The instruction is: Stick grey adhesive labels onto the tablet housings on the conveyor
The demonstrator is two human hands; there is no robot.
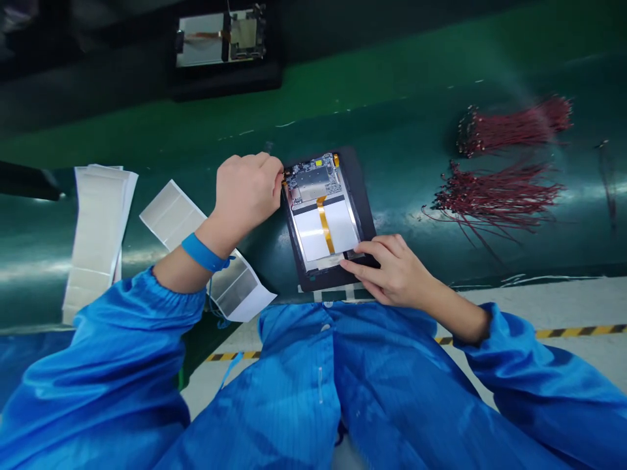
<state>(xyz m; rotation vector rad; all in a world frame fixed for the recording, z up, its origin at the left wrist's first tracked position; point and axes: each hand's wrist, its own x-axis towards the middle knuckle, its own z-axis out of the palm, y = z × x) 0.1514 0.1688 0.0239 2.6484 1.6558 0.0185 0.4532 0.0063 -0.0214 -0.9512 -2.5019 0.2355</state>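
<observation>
An opened tablet (318, 222) lies face down in a black holder (365, 202), showing a circuit board (313, 179) with a metal shield, white panels and an orange flex ribbon (324, 225). My left hand (247, 192), with a blue wrist strap (202, 252), grips the tablet's upper left corner. Its fingertips hide what they pinch there. My right hand (394, 271) lies across the lower right edge, its fingers pressing on the tablet and holder.
Stacks of white sheets with grey pads (98, 241) and a looser sheet (171, 215) lie left of my arm. Two bundles of thin red wires (514, 127) rest on the green mat (406, 111) to the right. A monitor (220, 39) stands beyond.
</observation>
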